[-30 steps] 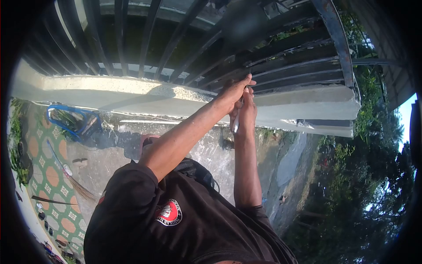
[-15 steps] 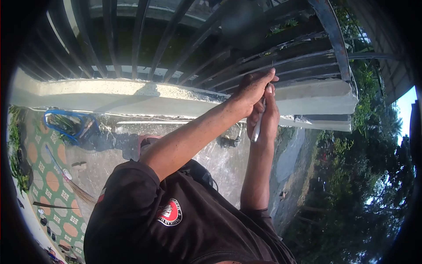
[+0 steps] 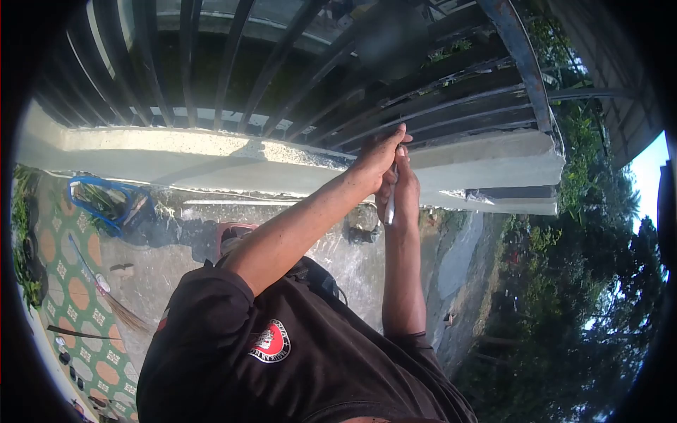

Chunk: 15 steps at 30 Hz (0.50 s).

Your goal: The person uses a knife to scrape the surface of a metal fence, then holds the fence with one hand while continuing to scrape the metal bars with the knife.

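My right hand (image 3: 403, 194) is closed around a slim tool with a white handle (image 3: 390, 210). The handle lies across the palm and points down toward the wrist. My left hand (image 3: 377, 161) is closed too, pressed against the right hand at the tool's upper part. A thin dark tip stands up just past the left fingertips; its exact kind is hard to make out. Both hands are in front of the dark metal bars (image 3: 275, 67) of a fence, just above the pale concrete ledge (image 3: 296, 153) beneath them.
A rusty post (image 3: 523, 60) ends the fence at the right, with trees (image 3: 564, 303) beyond. On the lower left, a blue-framed object (image 3: 95, 211), a broom (image 3: 116, 303) and patterned tiles (image 3: 77, 292) are visible. A reddish object (image 3: 233, 231) sits behind my left forearm.
Both hands have shifted left along the fence with the white-handled tool, staying together. The view has also moved slightly. Neither grip has visibly changed.
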### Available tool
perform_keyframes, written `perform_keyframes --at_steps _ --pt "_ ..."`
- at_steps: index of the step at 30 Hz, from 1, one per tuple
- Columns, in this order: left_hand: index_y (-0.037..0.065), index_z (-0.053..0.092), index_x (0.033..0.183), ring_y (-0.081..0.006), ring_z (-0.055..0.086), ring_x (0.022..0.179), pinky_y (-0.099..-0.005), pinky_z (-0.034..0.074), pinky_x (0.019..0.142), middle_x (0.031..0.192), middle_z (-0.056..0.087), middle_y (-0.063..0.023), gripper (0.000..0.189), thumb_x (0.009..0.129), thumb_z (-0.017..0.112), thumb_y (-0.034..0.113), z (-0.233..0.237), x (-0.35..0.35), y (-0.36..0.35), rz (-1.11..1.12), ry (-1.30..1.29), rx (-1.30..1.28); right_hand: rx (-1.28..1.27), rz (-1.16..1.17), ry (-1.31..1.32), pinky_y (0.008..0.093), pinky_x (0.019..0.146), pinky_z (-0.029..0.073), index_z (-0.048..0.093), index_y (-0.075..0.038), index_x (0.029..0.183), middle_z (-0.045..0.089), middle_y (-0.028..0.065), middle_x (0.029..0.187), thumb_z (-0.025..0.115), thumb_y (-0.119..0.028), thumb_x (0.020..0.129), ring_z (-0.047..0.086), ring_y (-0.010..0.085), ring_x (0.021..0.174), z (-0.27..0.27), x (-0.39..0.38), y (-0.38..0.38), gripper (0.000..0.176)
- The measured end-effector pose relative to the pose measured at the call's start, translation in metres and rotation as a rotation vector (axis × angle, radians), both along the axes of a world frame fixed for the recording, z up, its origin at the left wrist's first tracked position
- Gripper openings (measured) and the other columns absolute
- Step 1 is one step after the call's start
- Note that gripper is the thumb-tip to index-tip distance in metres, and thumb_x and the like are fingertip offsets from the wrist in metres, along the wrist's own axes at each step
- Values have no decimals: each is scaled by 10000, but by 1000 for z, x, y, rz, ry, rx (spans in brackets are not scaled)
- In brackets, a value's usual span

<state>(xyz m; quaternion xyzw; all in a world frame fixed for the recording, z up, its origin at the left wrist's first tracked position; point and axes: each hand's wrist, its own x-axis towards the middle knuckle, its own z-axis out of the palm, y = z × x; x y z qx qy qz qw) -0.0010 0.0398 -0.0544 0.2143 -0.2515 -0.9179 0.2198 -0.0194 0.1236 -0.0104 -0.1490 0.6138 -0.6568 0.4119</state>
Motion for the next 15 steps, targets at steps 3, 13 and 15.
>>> perform_keyframes --at_steps 3,13,15 --pt "68 669 1063 -111 599 802 -226 439 505 818 550 10 465 956 593 513 -13 2 0 23 12 43 37 -3 -4 193 329 312 529 -155 1086 420 -70 605 498 -334 1028 387 42 391 -17 0 -4 190" --pt "79 678 1086 -108 607 835 -206 389 460 817 549 22 452 963 586 503 -18 5 -4 6 -15 52 4 26 33 178 354 311 525 -141 1127 446 -78 633 464 -283 1034 403 24 432 -27 2 -7 180" --pt "75 676 1092 -107 604 826 -200 380 454 809 551 25 459 966 579 505 -11 5 -3 23 -23 44 9 -3 56 180 355 308 516 -139 1135 443 -77 631 464 -281 1034 397 26 427 -20 4 -6 182"
